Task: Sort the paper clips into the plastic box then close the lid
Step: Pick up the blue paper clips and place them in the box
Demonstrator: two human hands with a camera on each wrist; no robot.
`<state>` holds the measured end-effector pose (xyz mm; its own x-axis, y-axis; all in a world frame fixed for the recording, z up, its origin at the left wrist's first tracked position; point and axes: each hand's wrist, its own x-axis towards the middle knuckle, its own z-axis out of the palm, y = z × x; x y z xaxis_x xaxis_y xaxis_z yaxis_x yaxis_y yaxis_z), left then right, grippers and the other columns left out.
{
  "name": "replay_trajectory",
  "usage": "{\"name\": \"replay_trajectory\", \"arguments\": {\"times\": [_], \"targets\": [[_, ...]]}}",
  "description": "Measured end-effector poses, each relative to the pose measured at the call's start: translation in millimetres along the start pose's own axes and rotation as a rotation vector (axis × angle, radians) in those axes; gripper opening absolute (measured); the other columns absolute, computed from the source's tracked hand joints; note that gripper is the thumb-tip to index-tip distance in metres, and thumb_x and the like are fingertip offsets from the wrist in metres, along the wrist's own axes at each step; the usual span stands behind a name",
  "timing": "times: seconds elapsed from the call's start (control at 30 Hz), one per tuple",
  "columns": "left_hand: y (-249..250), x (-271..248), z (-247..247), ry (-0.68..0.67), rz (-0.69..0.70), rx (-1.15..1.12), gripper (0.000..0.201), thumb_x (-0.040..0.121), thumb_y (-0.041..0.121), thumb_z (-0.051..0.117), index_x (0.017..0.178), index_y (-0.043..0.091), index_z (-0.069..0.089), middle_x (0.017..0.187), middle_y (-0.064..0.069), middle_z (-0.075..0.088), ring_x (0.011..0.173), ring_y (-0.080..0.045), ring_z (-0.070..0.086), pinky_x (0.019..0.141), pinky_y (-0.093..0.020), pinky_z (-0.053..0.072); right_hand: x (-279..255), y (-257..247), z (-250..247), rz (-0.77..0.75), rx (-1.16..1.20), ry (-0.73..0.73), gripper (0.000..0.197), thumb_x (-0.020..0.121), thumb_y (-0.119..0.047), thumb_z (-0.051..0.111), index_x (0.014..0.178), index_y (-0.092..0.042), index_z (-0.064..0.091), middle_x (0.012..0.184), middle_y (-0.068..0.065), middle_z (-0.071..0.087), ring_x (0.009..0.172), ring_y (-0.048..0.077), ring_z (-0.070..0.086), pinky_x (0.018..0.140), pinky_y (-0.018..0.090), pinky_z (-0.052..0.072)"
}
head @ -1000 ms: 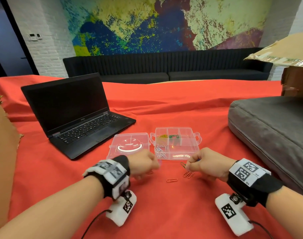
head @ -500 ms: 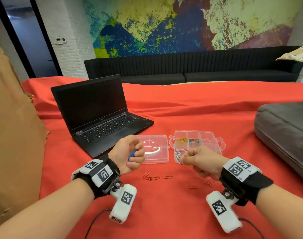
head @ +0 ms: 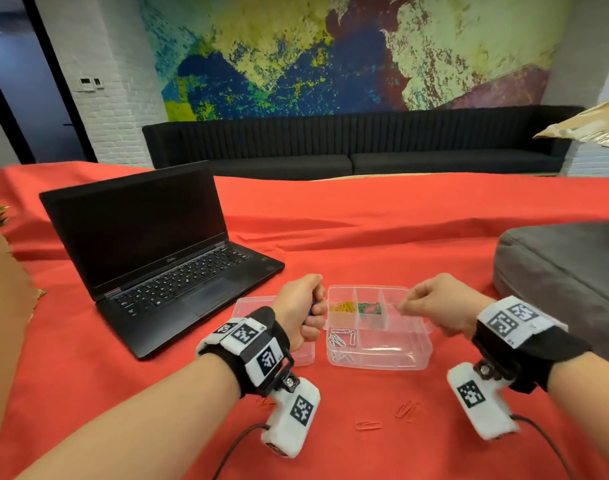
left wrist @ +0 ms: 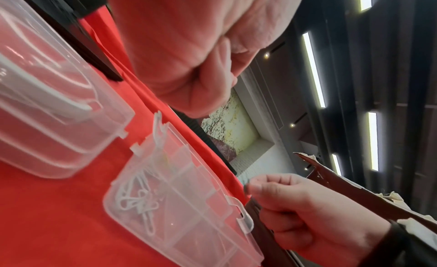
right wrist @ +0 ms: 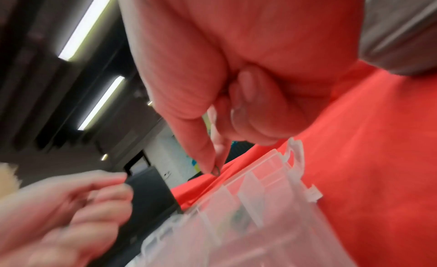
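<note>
Both hands [head: 301, 315] [head: 438, 311] now raised over box [head: 414, 355]

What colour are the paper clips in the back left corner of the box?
Yellow. The yellow paper clips lie in the plastic box's far-left compartment, clearest in the head view.

A colourful abstract mural [head: 348, 53] is spread across the far wall, flanked by white brick [head: 112, 98]. A long black sofa [head: 358, 143] is set beneath it. Strip lights [left wrist: 313, 69] are mounted overhead.
</note>
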<state>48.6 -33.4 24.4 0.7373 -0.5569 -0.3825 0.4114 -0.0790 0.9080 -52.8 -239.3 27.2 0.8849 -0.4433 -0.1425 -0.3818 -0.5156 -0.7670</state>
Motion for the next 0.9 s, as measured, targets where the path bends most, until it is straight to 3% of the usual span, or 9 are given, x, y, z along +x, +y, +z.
{"name": "replay_trajectory", "arguments": {"times": [0.1, 0.2, 0.27, 0.4, 0.57, 0.7, 0.77, 0.83, 0.9], "targets": [[0.7, 14.5, 8.0, 0.002, -0.011, -0.031, 0.035, 0.094, 0.032, 0.035, 0.061, 0.020, 0.037, 0.049, 0.002, 0.028, 0.030, -0.007, 0.019, 0.034, -0.005, 0.015, 1.2, 0.9, 5.9, -0.082, -0.215, -0.086, 0.018, 0.077, -0.020, 0.073, 0.064, -0.010, 0.067, 0.043, -0.005, 0.042, 0.025, 0.003, 0.031, 0.030, 0.014, 0.025], [0.0, 26.7, 12.3, 0.013, -0.026, -0.068, 0.034, 0.094, 0.032, 0.035, 0.062, 0.019, 0.037, 0.051, 0.002, 0.028, 0.030, -0.008, 0.019, 0.033, -0.006, 0.016, 7.0, 6.4, 5.4, -0.102, -0.250, -0.102, 0.023, 0.077, -0.017, 0.073, 0.058, -0.014, 0.061, 0.038, -0.010, 0.044, 0.023, 0.002, 0.035, 0.029, 0.010, 0.025], [-0.8, 33.9, 15.0, 0.022, -0.045, -0.097, 0.035, 0.094, 0.033, 0.034, 0.062, 0.019, 0.037, 0.052, 0.001, 0.028, 0.031, -0.008, 0.019, 0.033, -0.007, 0.016, 15.0, 9.1, 1.1, -0.100, -0.261, -0.055, 0.026, 0.077, -0.018, 0.074, 0.055, -0.016, 0.061, 0.033, -0.010, 0.045, 0.028, 0.000, 0.039, 0.034, 0.008, 0.028], [-0.3, 43.6, 24.8, 0.032, -0.094, -0.135, 0.039, 0.095, 0.038, 0.033, 0.062, 0.018, 0.038, 0.052, 0.000, 0.029, 0.031, -0.009, 0.019, 0.033, -0.007, 0.016, 37.7, 5.3, -11.7, -0.108, -0.317, 0.047, 0.023, 0.076, -0.023, 0.073, 0.055, -0.018, 0.065, 0.054, -0.002, 0.058, 0.051, 0.007, 0.049, 0.050, 0.019, 0.040], [1.4, 49.1, 36.6, 0.017, -0.123, -0.092, 0.039, 0.095, 0.039, 0.032, 0.064, 0.017, 0.039, 0.051, 0.000, 0.031, 0.033, -0.009, 0.019, 0.034, -0.007, 0.015, 57.9, -1.1, -14.6, -0.102, -0.361, 0.047, 0.026, 0.076, -0.021, 0.071, 0.052, -0.020, 0.062, 0.052, -0.005, 0.057, 0.053, 0.010, 0.050, 0.051, 0.021, 0.038], [1.0, 54.8, 38.9, 0.035, -0.110, -0.069, 0.038, 0.096, 0.039, 0.031, 0.066, 0.018, 0.039, 0.051, 0.001, 0.031, 0.033, -0.008, 0.019, 0.036, -0.007, 0.015, 57.7, -4.5, -8.4, -0.132, -0.353, -0.067, 0.017, 0.078, -0.026, 0.073, 0.064, -0.017, 0.071, 0.030, -0.013, 0.046, 0.033, 0.001, 0.043, 0.037, 0.008, 0.031], [1.8, 56.6, 38.8, 0.050, -0.109, -0.063, 0.037, 0.096, 0.039, 0.031, 0.066, 0.018, 0.039, 0.050, 0.001, 0.031, 0.033, -0.009, 0.019, 0.035, -0.007, 0.016, 59.6, -7.1, -5.6, -0.166, -0.348, -0.078, 0.014, 0.082, -0.026, 0.069, 0.076, -0.015, 0.076, 0.029, -0.017, 0.047, 0.033, -0.004, 0.045, 0.038, 0.006, 0.032], [3.3, 57.6, 37.8, 0.065, -0.110, -0.066, 0.037, 0.095, 0.038, 0.032, 0.066, 0.017, 0.039, 0.051, 0.000, 0.031, 0.034, -0.009, 0.020, 0.036, -0.007, 0.017, 62.9, -7.4, -4.8, -0.171, -0.318, -0.062, 0.017, 0.086, -0.024, 0.064, 0.087, -0.013, 0.077, 0.033, -0.016, 0.049, 0.035, -0.002, 0.046, 0.039, 0.006, 0.032], [4.9, 58.6, 36.2, 0.076, -0.109, -0.077, 0.037, 0.095, 0.038, 0.033, 0.066, 0.017, 0.039, 0.053, 0.000, 0.032, 0.036, -0.010, 0.021, 0.036, -0.008, 0.019, 66.3, -4.5, -5.1, -0.098, -0.187, -0.043, 0.017, 0.089, -0.019, 0.060, 0.085, -0.014, 0.075, 0.037, -0.008, 0.043, 0.029, 0.007, 0.035, 0.034, 0.016, 0.030]]}}
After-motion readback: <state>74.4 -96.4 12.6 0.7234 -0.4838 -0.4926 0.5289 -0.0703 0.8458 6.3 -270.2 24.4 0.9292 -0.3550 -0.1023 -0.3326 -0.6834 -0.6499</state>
